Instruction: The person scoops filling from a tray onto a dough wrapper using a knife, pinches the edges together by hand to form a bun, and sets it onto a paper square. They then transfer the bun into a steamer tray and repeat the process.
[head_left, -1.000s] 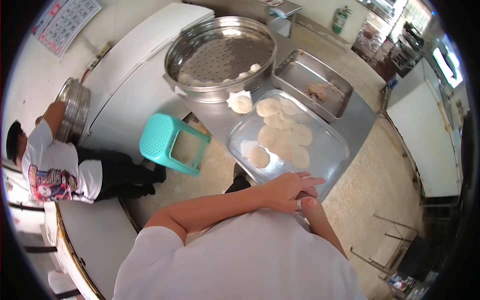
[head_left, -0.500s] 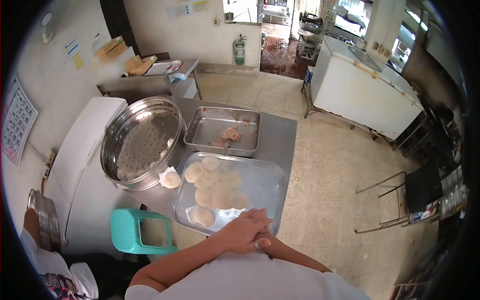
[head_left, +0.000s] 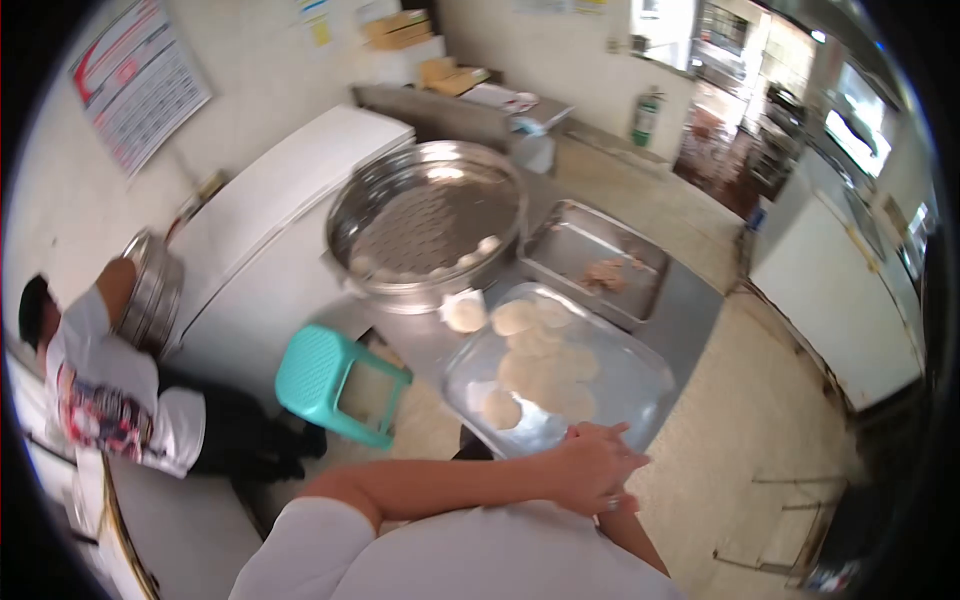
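My left hand (head_left: 588,466) lies across my right hand (head_left: 618,500), its fingers wrapped over it. The two hands are together in front of my body, at the near edge of a metal tray (head_left: 655,372). The right hand's fingers are mostly hidden. Several flat dough rounds (head_left: 545,370) overlap on the tray, and a separate dough piece (head_left: 501,409) sits near its left edge. Just beyond the tray's left corner is a filled bun (head_left: 464,314) on white paper. Neither hand touches the dough.
A large perforated steamer pan (head_left: 425,225) has several buns along its near side. A deep metal pan (head_left: 560,235) holds meat filling (head_left: 605,274). A green stool (head_left: 318,375) stands left of the table. Farther left, a person (head_left: 105,385) reaches toward stacked metal pans (head_left: 152,295).
My view has turned left and tilted, so the table appears farther right and the other person shows more fully. My hands remain together, now lower right in view.
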